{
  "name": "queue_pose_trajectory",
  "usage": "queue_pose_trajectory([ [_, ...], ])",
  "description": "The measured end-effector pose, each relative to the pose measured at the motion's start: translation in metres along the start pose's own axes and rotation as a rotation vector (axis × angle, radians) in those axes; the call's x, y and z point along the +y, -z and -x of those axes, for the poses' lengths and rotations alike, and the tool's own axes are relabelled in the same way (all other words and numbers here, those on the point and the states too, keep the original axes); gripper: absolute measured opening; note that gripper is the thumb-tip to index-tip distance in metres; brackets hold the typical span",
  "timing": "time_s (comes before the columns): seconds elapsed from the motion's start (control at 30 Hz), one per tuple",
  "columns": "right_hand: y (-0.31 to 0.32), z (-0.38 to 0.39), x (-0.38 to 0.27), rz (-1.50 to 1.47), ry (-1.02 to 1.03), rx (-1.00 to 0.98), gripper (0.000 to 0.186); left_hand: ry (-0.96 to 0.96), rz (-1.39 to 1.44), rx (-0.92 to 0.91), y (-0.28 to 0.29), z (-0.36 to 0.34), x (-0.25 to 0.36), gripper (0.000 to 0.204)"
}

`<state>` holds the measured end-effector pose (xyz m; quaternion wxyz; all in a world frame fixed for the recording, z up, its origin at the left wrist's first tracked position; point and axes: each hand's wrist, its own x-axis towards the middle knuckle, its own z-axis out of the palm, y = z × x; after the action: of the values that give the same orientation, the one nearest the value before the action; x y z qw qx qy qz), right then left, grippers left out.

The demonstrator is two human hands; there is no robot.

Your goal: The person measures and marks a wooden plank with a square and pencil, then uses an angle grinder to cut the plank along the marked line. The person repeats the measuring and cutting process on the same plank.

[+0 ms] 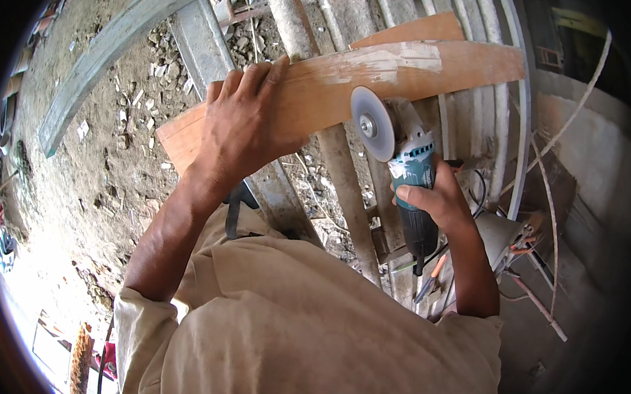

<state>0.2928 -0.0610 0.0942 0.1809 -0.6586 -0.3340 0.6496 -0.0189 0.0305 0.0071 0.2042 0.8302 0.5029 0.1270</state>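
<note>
Across the brown board (328, 91), the left hand (240, 119) clasps its width, fingers over the far edge; the right hand (441, 195) wraps firmly round an angle grinder (413, 168).

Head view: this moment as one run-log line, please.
left hand: across tapered wooden board; right hand: holding angle grinder; disc: overlaps board in view, contact unclear

Glaring ground (58, 261) lower left, dim right side, bent edges, black rim

Bumpy dirt ground (110, 178) with small stones (163, 66) lies left of the left hand (244, 119). Bright light shines farther left. Right of the right hand (436, 195), smooth grey ground (596, 255) is shady.
</note>
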Motion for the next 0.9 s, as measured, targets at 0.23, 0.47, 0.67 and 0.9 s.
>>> queue_pose_trajectory([
  [0.23, -0.002, 0.002, 0.001, 0.008, -0.026, 0.027, 0.062, 0.01, -0.004, -0.007, -0.001, 0.0, 0.0, 0.114],
  [0.47, -0.003, 0.005, 0.005, -0.01, -0.045, 0.046, 0.061, 0.0, -0.011, 0.028, -0.002, 0.001, 0.0, 0.111],
  [0.67, -0.004, 0.004, 0.011, -0.009, -0.028, 0.043, 0.06, -0.005, -0.034, 0.052, -0.007, 0.002, -0.002, 0.108],
  [0.9, -0.004, 0.008, 0.014, -0.006, -0.034, 0.015, 0.062, -0.012, -0.041, 0.049, -0.005, 0.001, -0.001, 0.108],
])
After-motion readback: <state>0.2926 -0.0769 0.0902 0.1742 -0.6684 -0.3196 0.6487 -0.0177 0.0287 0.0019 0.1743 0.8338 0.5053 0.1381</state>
